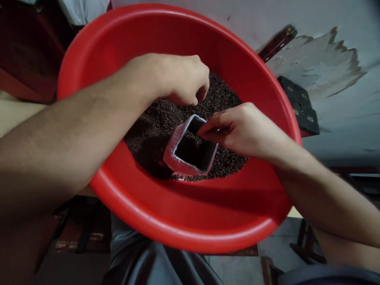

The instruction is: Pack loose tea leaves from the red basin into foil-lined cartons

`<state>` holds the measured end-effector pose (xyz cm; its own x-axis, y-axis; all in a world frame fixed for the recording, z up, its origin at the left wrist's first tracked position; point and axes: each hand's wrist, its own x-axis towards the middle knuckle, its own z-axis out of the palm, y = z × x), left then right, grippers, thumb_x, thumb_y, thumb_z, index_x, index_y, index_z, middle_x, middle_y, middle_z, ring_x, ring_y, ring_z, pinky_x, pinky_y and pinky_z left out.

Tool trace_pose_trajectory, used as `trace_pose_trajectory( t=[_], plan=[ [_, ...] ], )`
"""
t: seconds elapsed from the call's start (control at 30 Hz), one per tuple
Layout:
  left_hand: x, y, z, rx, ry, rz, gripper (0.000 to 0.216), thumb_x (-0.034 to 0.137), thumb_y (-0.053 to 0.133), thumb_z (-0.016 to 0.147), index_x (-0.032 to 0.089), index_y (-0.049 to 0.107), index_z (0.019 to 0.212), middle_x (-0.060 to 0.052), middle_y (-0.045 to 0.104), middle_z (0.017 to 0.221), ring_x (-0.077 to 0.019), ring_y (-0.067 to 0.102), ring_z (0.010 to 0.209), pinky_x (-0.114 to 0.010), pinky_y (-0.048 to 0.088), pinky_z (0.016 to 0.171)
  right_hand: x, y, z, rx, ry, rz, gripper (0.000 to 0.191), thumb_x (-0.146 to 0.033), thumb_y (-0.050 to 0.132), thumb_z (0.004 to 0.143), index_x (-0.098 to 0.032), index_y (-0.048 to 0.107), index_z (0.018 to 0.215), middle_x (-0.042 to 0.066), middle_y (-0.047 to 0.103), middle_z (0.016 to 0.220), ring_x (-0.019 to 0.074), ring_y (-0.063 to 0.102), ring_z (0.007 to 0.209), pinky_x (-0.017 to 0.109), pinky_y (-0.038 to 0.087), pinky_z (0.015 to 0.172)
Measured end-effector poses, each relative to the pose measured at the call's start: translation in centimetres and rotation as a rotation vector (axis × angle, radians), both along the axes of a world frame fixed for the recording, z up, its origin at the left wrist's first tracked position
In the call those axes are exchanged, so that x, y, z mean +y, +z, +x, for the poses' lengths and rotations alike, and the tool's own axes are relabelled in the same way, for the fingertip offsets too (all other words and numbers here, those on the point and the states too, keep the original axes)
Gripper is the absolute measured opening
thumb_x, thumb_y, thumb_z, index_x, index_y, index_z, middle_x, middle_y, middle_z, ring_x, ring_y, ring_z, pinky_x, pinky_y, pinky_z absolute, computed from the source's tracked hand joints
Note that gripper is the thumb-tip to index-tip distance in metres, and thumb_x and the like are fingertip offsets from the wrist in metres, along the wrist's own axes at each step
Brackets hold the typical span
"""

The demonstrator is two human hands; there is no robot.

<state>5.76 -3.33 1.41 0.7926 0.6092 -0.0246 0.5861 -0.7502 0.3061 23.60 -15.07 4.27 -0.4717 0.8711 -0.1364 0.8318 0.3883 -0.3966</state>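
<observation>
A pinkish, open-topped box (175,152) with a whitish rim rests, tilted, among a heap of short, thin, dark pieces (166,118) in a large red tub (192,215). The pieces resemble small screws, but their kind is too fine to tell. Above the heap, behind the box, hovers my left hand (185,79), its fingers curled in; whatever they hold is hidden. My right hand (242,128) reaches over the box's right rim with fingers pinched together, tips over the opening. A small glint shows between those fingers, too small to name. The box's inside is dark.
A pale wall (335,71) with peeling paint stands behind the tub at right. Near the tub's right rim are a black block-like object (299,105) and a dark red bar (277,41). My legs (154,263) are below the front rim, above a tiled floor.
</observation>
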Motion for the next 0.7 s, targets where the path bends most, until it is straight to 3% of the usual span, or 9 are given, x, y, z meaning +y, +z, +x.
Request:
trace_pose_trajectory(
  t=[0.07,0.13,0.3,0.5,0.6,0.7],
  plan=[
    [-1.1,1.8,0.0,0.1,-0.001,0.031,0.034,0.017,0.06,0.096,0.025,0.079,0.123,0.004,0.081,0.109,-0.0149,0.062,0.093,-0.031,0.048,0.1,-0.3,0.1,0.0,0.013,0.041,0.007,0.018,-0.019,0.068,0.088,-0.028,0.084,0.091,0.001,0.08,0.09,0.0185,0.074,0.081,0.032,0.055,0.083],
    [-1.4,2.3,0.1,0.117,-0.006,0.034,0.036,0.017,0.057,0.097,0.023,0.079,0.125,0.002,0.081,0.11,-0.0159,0.064,0.095,-0.033,0.05,0.098,-0.5,0.4,0.2,0.035,-0.003,0.082,0.013,-0.028,0.07,0.09,-0.028,0.082,0.09,0.001,0.078,0.086,0.0189,0.072,0.079,0.032,0.054,0.079],
    [-0.3,1.2,-0.1,0.039,-0.069,-0.03,0.037,0.03,0.054,0.099,0.023,0.078,0.127,0.001,0.081,0.105,-0.0193,0.064,0.109,-0.035,0.047,0.105,1.3,0.2,3.1,0.18,-0.333,0.347,0.02,-0.041,0.073,0.089,-0.022,0.08,0.093,0.005,0.072,0.079,0.0186,0.062,0.069,0.034,0.049,0.069],
    [0.1,1.3,-0.4,0.058,-0.118,0.1,0.044,0.018,0.055,0.086,0.025,0.08,0.122,-0.002,0.077,0.116,-0.0221,0.069,0.113,-0.033,0.048,0.104,5.8,-3.1,8.0,0.006,-0.585,0.406,0.027,-0.034,0.068,0.092,-0.018,0.08,0.109,0.009,0.073,0.087,0.0228,0.064,0.082,0.041,0.052,0.087],
    [0.7,1.2,-0.9,0.102,-0.09,0.157,0.043,0.02,0.054,0.088,0.026,0.079,0.122,-0.001,0.078,0.113,-0.0197,0.07,0.108,-0.031,0.049,0.103,6.7,-5.1,8.8,-0.06,-0.582,0.351,0.053,-0.038,0.07,0.092,-0.015,0.067,0.14,0.016,0.072,0.115,0.0309,0.067,0.104,0.049,0.054,0.098],
    [1.2,1.0,-1.5,0.12,-0.054,0.157,0.04,0.024,0.052,0.093,0.025,0.078,0.123,-0.002,0.08,0.112,-0.0178,0.072,0.103,-0.03,0.051,0.1,6.8,-7.1,8.3,-0.162,-0.438,0.251,0.097,-0.043,0.081,0.083,-0.013,0.038,0.165,0.029,0.047,0.153,0.0445,0.056,0.132,0.06,0.05,0.109]
  ],
)
